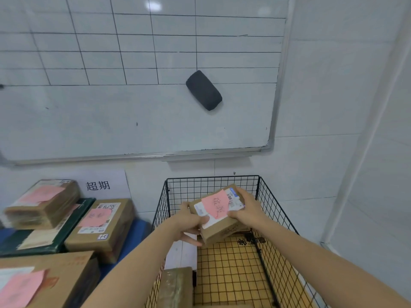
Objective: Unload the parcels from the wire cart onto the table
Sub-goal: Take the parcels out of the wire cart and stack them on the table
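Now | left hand [189, 221] fingers [191, 240] curled round parcel [220, 231] | right hand [245, 211] likewise

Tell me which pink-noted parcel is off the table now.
The small box gripped by the left hand and right hand over the wire cart; the others lie on the table.

Small brown cardboard parcel [219, 215] with pink note and white label, tilted, held above black wire cart [273, 210]. Left hand [189, 221] grips its left end, thumb on top, fingers beneath; right hand [246, 211] grips far right end.

Cart floor – yellow gridded sheet [233, 274]; tape-wrapped brown parcel [175, 285] at near left corner.

Left, on blue table [138, 230]: brown cardboard box with pink note [102, 227], tape-wrapped brown bundle [42, 203] farther left, large brown carton [55, 278] nearest.

Far wall – gridded whiteboard [133, 118] with black eraser [203, 90] stuck on it.
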A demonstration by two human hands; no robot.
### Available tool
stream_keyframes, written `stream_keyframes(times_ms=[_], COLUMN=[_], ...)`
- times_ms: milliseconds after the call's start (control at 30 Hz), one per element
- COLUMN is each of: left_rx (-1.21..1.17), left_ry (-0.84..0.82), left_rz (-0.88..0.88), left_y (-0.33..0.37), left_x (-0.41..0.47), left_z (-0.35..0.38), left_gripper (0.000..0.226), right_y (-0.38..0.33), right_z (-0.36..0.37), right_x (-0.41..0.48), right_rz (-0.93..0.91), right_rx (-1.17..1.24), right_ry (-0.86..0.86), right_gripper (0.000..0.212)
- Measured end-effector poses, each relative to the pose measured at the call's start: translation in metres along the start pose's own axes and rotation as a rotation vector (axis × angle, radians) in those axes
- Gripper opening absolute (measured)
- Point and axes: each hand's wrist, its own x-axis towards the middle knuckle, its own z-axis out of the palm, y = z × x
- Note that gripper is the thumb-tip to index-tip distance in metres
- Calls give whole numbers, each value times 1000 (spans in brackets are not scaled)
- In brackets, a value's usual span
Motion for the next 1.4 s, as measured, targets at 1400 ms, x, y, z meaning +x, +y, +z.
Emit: stream_keyframes(times_ms=[1400], left_rx=[385], left_ry=[260], left_rz=[524], left_y=[4], left_x=[-15], left_z=[-9], left_gripper=[45], right_y=[-34], right_z=[15], right_x=[-1], right_rz=[114], right_rx=[97], right_ry=[140], right_gripper=[51])
